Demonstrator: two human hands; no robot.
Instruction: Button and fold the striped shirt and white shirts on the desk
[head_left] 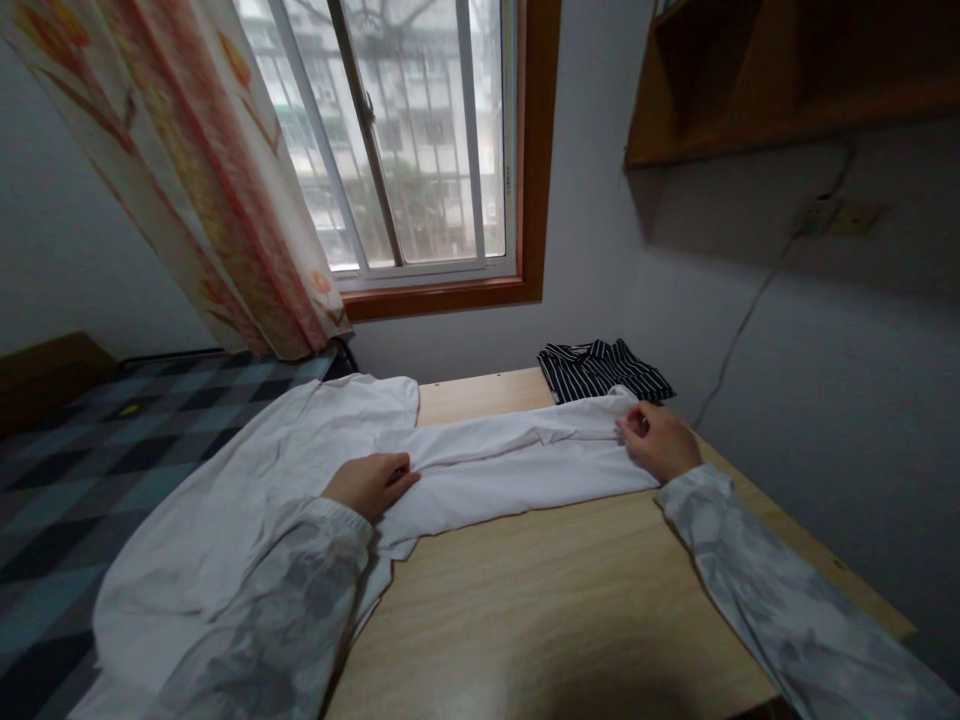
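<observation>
Wood counter (570, 590) carries everything, with the bed (90, 450) off to the side of your left grip. The white garment (480, 470) lies across the counter as a long folded band between your two grips. Its wide remainder spills past the counter's edge around your left arm, toward the bed. A striped shirt (600, 370) sits just beyond your right grip, touching the band's end.

Your left hand (369, 483) lies flat on the band, fingers together and pressing down. Your right hand (658, 440) pinches the band's far end between thumb and fingers.

The spilled part looks the heavier, so if your left grip lifts, its weight could likely drag the band off the counter. If your right pinch pulls too hard, the fold may skew or ruck under your left palm. Your right grip could also snag the striped shirt and disturb it.
</observation>
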